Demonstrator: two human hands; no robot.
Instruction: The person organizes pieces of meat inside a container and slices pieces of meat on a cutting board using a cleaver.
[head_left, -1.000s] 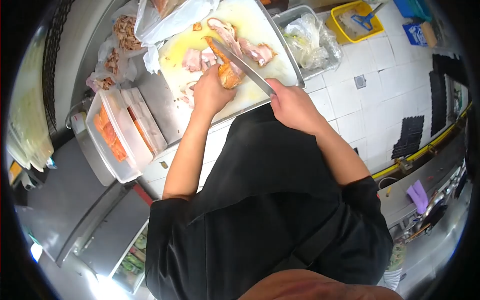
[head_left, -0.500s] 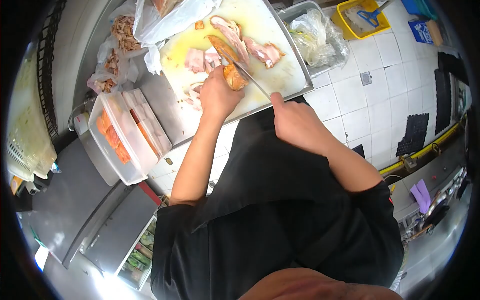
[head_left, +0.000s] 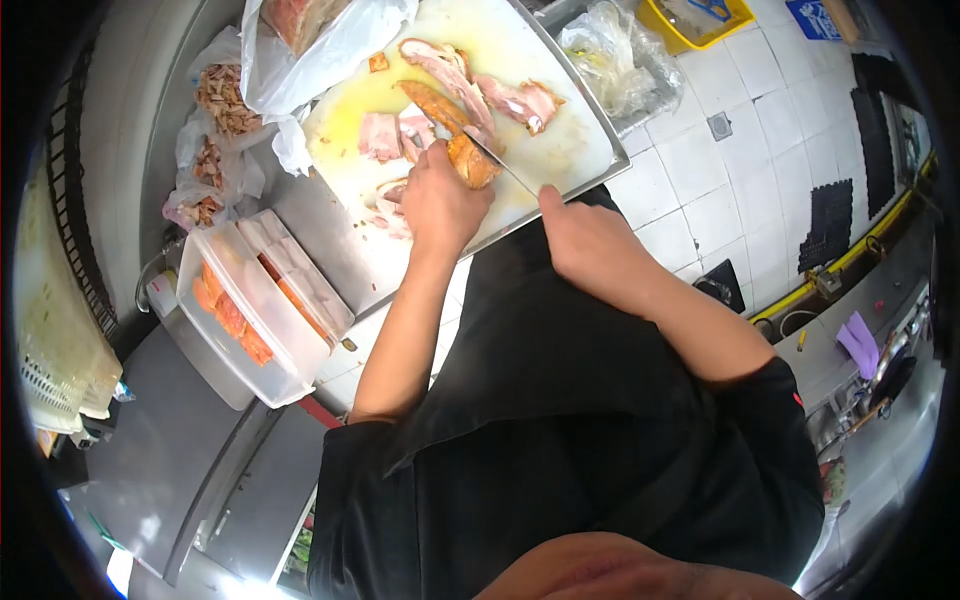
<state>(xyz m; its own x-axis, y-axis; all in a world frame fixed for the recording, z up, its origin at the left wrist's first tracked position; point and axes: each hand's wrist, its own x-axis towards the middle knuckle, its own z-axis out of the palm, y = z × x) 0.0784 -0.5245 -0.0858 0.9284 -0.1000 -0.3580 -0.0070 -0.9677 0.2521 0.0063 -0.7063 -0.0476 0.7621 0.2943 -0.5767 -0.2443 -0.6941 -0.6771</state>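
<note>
A clear tub (head_left: 262, 318) sits left of the left hand (head_left: 445, 205), whose fingers pinch browned meat (head_left: 474, 164), sliced meat (head_left: 447, 70) crowding just ahead, while the right hand (head_left: 590, 242), fingers wrapped round the knife (head_left: 507, 168), hangs by the metal rim (head_left: 618, 160) (I see bare board (head_left: 562, 155) just beyond them).

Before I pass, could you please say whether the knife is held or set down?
Held: the right hand grips the knife, its handle hidden.
</note>
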